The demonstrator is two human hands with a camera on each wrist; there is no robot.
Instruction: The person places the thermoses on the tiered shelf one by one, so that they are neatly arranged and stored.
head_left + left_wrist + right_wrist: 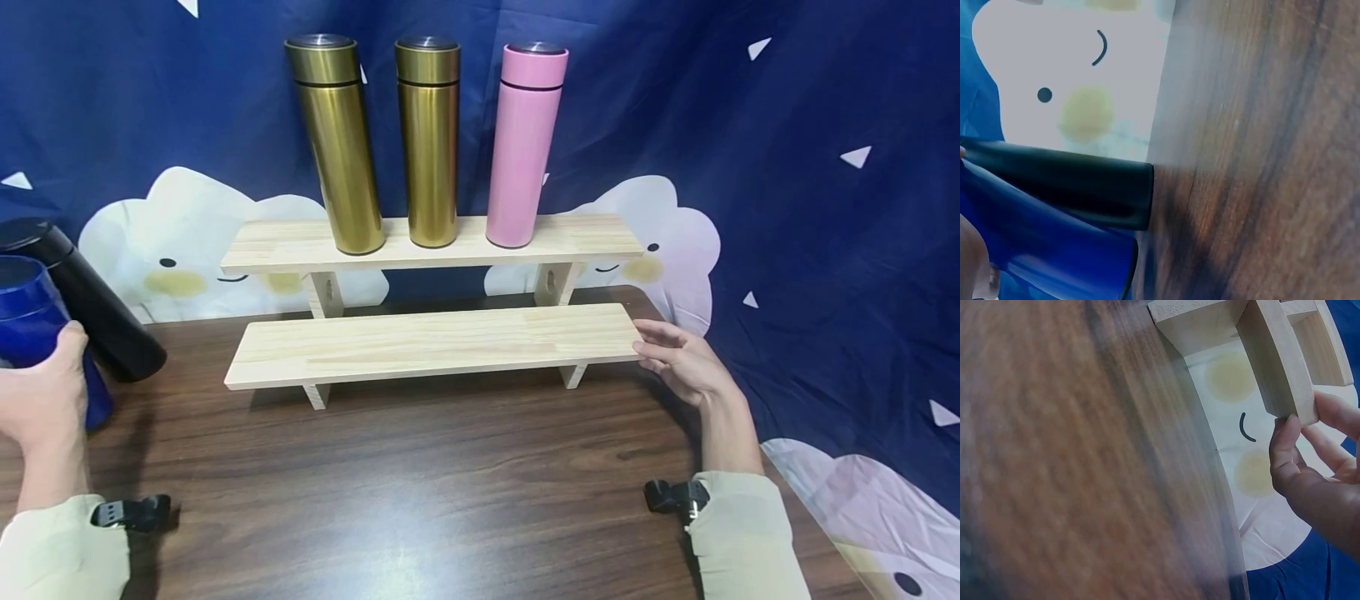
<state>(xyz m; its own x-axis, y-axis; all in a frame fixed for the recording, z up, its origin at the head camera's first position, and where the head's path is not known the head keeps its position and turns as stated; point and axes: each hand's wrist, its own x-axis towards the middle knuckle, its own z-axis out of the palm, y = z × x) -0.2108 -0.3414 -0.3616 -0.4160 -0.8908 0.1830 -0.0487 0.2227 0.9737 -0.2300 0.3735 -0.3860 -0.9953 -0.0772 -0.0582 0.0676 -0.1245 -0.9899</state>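
At the far left in the head view, my left hand (pixel 48 396) grips a blue thermos bottle (pixel 28 321), its thumb round the near side. The bottle leans, and its base shows in the left wrist view. Close behind it is a tilted black thermos bottle (pixel 105 304), overlapped by the blue one. My right hand (pixel 690 367) pinches the right end of the lower board of a two-tier wooden shelf (pixel 442 342), thumb at the front corner, fingers farther back. In the right wrist view the fingertips (pixel 1289 425) lie against the board's end.
On the upper board stand two gold thermos bottles (pixel 341 158) and a pink thermos bottle (pixel 527 150), all upright. The shelf stands on a dark brown wooden table (pixel 390 483). A blue curtain (pixel 810 250) with cloud figures hangs behind and to the right.
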